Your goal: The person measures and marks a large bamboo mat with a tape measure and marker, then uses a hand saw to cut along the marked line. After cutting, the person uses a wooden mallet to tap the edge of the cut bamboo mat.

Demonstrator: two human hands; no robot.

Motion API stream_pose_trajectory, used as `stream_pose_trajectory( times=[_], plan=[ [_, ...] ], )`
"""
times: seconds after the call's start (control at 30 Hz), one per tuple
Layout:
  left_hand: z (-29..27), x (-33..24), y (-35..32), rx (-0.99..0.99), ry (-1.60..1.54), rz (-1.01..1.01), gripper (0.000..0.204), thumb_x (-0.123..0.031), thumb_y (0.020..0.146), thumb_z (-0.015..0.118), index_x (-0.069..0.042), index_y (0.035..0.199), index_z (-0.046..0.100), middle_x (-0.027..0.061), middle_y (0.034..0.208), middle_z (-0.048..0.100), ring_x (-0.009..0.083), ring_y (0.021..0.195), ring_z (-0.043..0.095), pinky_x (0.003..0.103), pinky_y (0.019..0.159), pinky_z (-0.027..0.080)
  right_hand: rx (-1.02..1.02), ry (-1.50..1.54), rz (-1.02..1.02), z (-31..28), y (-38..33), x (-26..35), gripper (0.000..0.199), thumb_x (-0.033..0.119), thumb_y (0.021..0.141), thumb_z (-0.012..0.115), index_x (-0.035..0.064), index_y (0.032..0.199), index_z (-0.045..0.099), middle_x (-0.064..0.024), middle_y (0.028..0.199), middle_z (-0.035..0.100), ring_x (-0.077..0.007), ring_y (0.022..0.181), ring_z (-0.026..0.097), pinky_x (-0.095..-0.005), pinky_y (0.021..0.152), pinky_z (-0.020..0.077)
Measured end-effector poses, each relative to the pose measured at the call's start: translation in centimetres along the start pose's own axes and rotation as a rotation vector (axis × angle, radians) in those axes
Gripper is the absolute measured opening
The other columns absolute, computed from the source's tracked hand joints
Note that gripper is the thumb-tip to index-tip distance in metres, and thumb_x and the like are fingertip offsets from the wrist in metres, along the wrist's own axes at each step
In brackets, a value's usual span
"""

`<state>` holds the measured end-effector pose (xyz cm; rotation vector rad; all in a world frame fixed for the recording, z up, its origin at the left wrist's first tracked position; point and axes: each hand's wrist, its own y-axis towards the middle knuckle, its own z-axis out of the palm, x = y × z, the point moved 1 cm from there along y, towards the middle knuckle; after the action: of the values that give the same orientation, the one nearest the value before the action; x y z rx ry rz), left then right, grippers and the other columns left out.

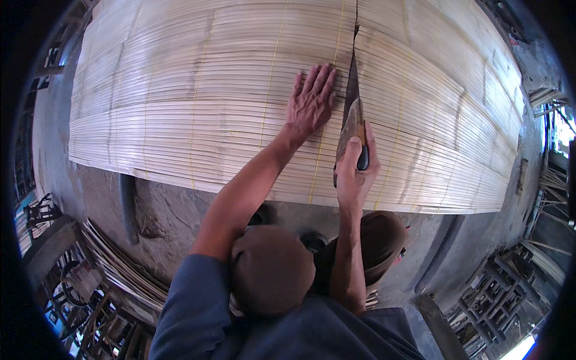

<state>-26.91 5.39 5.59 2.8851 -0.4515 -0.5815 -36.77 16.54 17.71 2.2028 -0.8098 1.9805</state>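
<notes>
A wide mat of pale bamboo strips (228, 102), bound with thin yellow threads, spreads out in front of me. My left hand (311, 102) lies flat on it, fingers spread and pointing away. Just to the right, my right hand (358, 171) is closed round the handle of a handsaw (352, 84), the index finger stretched along it. The dark blade points away from me and lies in line with a narrow slit (356, 39) that runs to the far edge. How deep the blade reaches below the strips is hidden.
Dark pole-like legs (128, 207) show below the mat's near edge. Long thin strips (123, 264) lie in a bundle at lower left, by cluttered frames. Stacked dark pieces (495, 300) stand at lower right. My covered knees (273, 270) are close to the near edge.
</notes>
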Motion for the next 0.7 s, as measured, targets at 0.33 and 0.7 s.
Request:
stream_pose_trajectory(
  times=[0.33, 0.7],
  plan=[
    [-0.6, 0.4, 0.1, 0.036, 0.017, 0.026, 0.053, -0.031, 0.103, 0.039, -0.012, 0.151, 0.031, 0.0063, 0.158, 0.03, 0.0274, 0.146, 0.027, 0.052, 0.118, 0.022, 0.016, -0.146, -0.015, -7.4, -16.5, 1.7, 0.046, 0.014, 0.1, 0.047, -0.0061, 0.141, 0.046, -0.0206, 0.13, 0.061, -0.0208, 0.114, 0.058, -0.0321, 0.097, 0.0445],
    [1.1, 0.3, -0.3, 0.033, -0.027, 0.03, 0.058, -0.029, 0.099, 0.044, -0.013, 0.152, 0.03, 0.0061, 0.16, 0.027, 0.0276, 0.147, 0.025, 0.053, 0.118, 0.021, -0.025, -0.218, 0.091, -2.8, -6.5, 1.7, 0.045, 0.014, 0.097, 0.05, -0.0042, 0.138, 0.049, -0.0196, 0.11, 0.065, -0.0205, 0.096, 0.059, -0.0341, 0.088, 0.0478]
  ],
)
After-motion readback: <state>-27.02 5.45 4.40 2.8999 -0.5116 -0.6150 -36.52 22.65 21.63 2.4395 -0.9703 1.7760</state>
